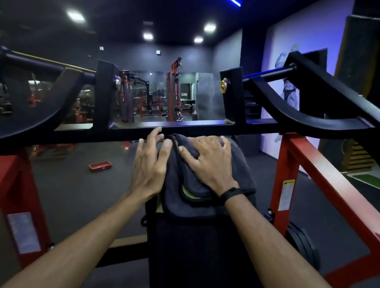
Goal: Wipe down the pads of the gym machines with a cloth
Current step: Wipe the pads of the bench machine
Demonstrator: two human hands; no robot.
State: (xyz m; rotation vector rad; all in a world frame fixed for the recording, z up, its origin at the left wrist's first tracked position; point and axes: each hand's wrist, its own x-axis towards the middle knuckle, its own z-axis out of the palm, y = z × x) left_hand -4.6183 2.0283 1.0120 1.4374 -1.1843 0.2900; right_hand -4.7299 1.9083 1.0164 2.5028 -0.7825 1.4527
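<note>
Cloth, dark grey and folded, lies on top end of black machine pad, just below black crossbar. Right hand presses flat on it, fingers spread. Left hand rests at cloth's left edge, fingers loosely bent, gripping nothing.

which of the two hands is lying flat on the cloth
The right hand, with the black wristband, lies on the cloth; the left hand is beside it at the edge.
</note>
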